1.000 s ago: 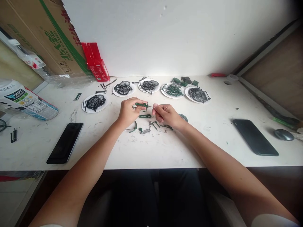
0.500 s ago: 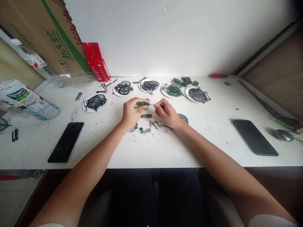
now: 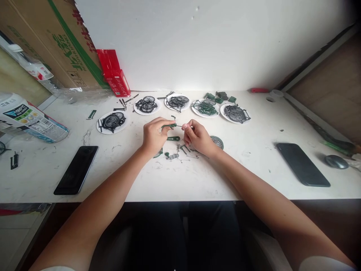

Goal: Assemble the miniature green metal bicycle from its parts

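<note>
Since the earlier frame, the green part (image 3: 169,125) has turned a little in the left hand (image 3: 153,136), its small crosspiece now tipped differently beyond the fingertips; both hands have stayed close together above the desk (image 3: 180,184).

The white desk spans the view, with a cardboard box (image 3: 36,22) at its far left. Near it lies a tilted white container (image 3: 31,118). A black phone (image 3: 76,170) lies left of the forearms, a dark slab (image 3: 303,164) to the right, a mouse (image 3: 336,162) beside it. Five white plates (image 3: 126,124) curve behind the hands, four bearing black bicycle parts and one green.

The left fingers are clamped on the green part; the right hand (image 3: 199,138) has its fingers pinched together on a thin rod (image 3: 179,126) that reaches the part. A spoked wheel (image 3: 217,142) lies by the right wrist, and small loose pieces (image 3: 172,156) lie below the hands.
</note>
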A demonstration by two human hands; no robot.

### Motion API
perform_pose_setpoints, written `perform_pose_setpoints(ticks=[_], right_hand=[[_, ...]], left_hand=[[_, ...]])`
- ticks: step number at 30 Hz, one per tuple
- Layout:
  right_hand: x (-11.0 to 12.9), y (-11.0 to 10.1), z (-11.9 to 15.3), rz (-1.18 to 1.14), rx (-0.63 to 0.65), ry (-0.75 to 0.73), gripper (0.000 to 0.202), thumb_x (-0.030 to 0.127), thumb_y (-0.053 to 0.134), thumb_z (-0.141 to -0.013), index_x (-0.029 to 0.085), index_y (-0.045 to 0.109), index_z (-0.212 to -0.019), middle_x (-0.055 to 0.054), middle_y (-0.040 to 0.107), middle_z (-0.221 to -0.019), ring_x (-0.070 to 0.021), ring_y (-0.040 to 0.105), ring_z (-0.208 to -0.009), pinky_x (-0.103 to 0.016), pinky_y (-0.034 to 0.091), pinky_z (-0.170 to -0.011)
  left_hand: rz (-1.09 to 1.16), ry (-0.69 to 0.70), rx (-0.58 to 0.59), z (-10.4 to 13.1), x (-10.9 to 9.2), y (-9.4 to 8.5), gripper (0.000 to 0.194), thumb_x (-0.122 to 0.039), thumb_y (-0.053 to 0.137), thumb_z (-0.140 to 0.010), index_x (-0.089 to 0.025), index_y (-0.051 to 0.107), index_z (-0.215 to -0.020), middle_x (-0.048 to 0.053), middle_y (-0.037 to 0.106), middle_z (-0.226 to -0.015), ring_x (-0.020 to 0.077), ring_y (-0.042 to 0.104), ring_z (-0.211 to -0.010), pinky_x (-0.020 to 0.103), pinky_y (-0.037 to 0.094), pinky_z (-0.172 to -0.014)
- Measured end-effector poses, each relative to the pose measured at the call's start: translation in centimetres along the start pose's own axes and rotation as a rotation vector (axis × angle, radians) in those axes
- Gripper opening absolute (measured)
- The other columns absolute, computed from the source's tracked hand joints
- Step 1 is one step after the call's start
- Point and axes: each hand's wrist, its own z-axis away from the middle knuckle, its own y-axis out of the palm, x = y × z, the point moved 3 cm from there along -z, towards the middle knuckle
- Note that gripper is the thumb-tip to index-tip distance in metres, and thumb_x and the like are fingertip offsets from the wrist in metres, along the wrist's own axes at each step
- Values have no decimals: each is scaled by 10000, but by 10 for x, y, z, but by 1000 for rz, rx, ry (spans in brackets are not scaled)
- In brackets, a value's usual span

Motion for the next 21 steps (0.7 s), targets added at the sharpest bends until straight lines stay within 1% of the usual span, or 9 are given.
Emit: perform_pose_setpoints(ticks=[2,3,6,8,10,13,16,18,21], right_hand=[[3,1,1,-72,38,68,574,800,642,-943,274,413,-916,101,425,-562,-142,523,-493,-288,396,-519],[4,2,2,-114,63,114,569,785,656,-945,268,423,-905,103,397,-559,-139,521,-495,-278,371,-503],[6,0,3,-219,146,239,543,736,699,-948,249,466,-891,102,337,-565,-129,496,-503,-250,245,-455],[7,-2,2,-241,165,271,528,716,711,-951,234,501,-906,95,354,-581,-119,479,-507,-241,199,-446],[7,-4,0,-222,140,265,513,707,698,-965,227,518,-930,84,398,-609,-113,482,-517,-233,206,-446],[6,-5,-1,-96,74,195,503,724,614,-1006,228,536,-974,68,453,-629,-124,520,-532,-240,291,-466],[3,-3,1,183,26,52,554,754,491,-1044,212,599,-1007,36,524,-635,-139,517,-543,-272,384,-528],[3,-1,3,359,22,-63,592,746,424,-1069,201,641,-994,10,559,-649,-149,517,-575,-284,404,-575],[4,-1,4,471,18,-168,609,710,371,-1100,191,677,-1013,-4,578,-660,-164,540,-622,-290,410,-622]], left_hand=[[-32,-1,10,0,2,-1,316,-58,648,-916,-248,858,-1055,44,824,-999,194,769,-942,334,612,-908],[-45,2,23,0,2,-1,325,-53,641,-914,-250,858,-1054,43,826,-1000,196,769,-948,336,614,-910],[-66,39,78,-2,3,-2,351,-37,612,-912,-246,860,-1045,47,832,-1014,200,771,-964,342,618,-918],[-68,65,97,-5,1,-3,356,-28,606,-911,-242,859,-1042,48,834,-1027,200,772,-976,344,621,-923],[-54,68,93,-7,-1,-4,349,-27,618,-911,-243,854,-1049,43,833,-1026,199,773,-976,344,625,-918],[-11,8,58,-8,-2,-3,305,-41,657,-909,-235,849,-1044,44,834,-1014,201,781,-963,345,635,-917],[53,-103,39,-8,2,-2,229,-71,719,-892,-215,850,-1014,55,839,-1021,209,799,-935,342,651,-897],[76,-162,42,-8,6,-2,204,-90,751,-880,-212,852,-1009,58,842,-1026,216,806,-923,341,660,-879],[75,-184,45,-10,8,-3,198,-91,776,-859,-218,857,-987,55,845,-1015,226,809,-946,355,659,-911]])
